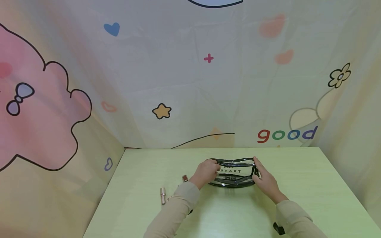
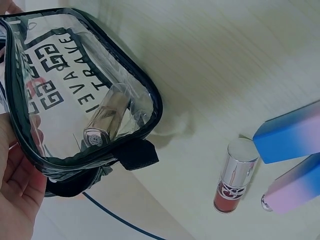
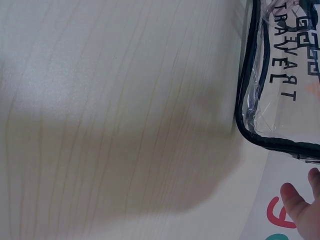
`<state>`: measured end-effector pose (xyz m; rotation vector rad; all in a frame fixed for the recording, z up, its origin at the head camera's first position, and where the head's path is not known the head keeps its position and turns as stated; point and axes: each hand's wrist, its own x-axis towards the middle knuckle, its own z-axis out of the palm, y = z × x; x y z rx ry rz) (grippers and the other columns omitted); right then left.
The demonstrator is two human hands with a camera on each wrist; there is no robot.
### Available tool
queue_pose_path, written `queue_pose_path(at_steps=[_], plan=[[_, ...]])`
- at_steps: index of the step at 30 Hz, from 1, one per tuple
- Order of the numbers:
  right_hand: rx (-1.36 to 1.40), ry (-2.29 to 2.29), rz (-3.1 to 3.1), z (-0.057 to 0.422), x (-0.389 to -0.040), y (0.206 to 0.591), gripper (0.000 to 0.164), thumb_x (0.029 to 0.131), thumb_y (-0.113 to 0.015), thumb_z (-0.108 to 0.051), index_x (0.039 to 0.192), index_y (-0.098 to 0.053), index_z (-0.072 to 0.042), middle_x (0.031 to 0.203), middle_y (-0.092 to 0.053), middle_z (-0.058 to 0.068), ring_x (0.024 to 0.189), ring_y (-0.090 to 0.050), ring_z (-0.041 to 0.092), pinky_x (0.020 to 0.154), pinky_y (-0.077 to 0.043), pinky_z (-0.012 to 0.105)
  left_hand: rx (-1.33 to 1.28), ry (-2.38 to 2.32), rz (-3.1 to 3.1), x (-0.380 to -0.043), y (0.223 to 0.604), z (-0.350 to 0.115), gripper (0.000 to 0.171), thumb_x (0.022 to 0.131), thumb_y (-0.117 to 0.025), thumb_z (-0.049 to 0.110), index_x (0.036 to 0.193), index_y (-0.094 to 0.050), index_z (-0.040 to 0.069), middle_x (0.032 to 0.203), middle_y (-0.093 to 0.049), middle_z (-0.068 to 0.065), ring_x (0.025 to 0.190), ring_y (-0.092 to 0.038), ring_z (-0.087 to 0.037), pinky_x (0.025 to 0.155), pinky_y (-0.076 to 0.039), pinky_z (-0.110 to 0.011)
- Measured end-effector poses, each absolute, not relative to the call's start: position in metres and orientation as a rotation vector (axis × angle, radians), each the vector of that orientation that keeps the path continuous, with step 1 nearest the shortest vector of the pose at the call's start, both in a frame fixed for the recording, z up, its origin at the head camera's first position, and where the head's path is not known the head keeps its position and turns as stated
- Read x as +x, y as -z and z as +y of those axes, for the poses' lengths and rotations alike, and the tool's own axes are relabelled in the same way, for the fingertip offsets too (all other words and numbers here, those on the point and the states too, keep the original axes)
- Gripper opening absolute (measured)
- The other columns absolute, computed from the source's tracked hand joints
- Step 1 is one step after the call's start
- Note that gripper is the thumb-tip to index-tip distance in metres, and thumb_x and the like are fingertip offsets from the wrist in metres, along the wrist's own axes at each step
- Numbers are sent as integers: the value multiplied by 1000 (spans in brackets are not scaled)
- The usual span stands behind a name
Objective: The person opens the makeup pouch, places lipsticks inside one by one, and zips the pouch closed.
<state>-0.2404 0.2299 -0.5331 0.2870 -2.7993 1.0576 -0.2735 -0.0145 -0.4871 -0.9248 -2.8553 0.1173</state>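
A clear toiletry bag [image 1: 235, 172] with black piping and "TRAVEL" lettering stands between both hands at the table's far middle. My left hand [image 1: 205, 172] grips its left end with curled fingers. In the left wrist view those fingers [image 2: 22, 185] show through the clear side. My right hand [image 1: 266, 180] is at the bag's right end, thumb and index finger spread along it. Its fingertips [image 3: 294, 197] show apart from the bag's visible edge in the right wrist view. Inside the bag lies a tube with a shiny metallic cap [image 2: 107, 117].
A lip gloss [image 2: 235, 175] with a silver cap lies on the pale table [image 1: 238, 215], beside two blue-and-pink faceted pieces [image 2: 290, 132]. A slim metallic tube [image 1: 163, 195] is left of my left sleeve. A printed curtain [image 1: 190, 82] hangs behind the table.
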Motion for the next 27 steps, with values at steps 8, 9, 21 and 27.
queue_pose_path(at_steps=[8,9,21,27], plan=[[285,-1056,-2804,230,-241,533,67,85,-43,-12,143,-10,-14,146,-17,15,130,-23,39,96,-28,57,-935,-104,-2851,-274,488,-15,14,84,-60,20,95,-68,23,91,-62,9,82,-55,-7,67,-47,-15],[286,-1057,-2805,230,-241,533,67,85,-43,-12,143,-9,-14,146,-16,15,130,-23,39,96,-28,57,-940,-95,-2850,-273,487,-16,14,84,-60,20,95,-68,23,90,-62,9,82,-55,-7,67,-47,-15],[298,-1057,-2795,232,-241,534,67,86,-43,-12,143,-9,-15,146,-17,15,129,-24,39,95,-29,57,-1016,0,-2770,-271,481,-23,18,85,-55,14,95,-68,23,91,-64,10,85,-59,-6,67,-48,-17],[295,-1054,-2797,231,-240,535,66,86,-42,-13,143,-9,-15,146,-17,15,129,-24,39,95,-30,56,-1045,83,-2699,-270,477,-32,19,83,-56,13,93,-68,22,90,-64,10,82,-59,-6,64,-47,-16]])
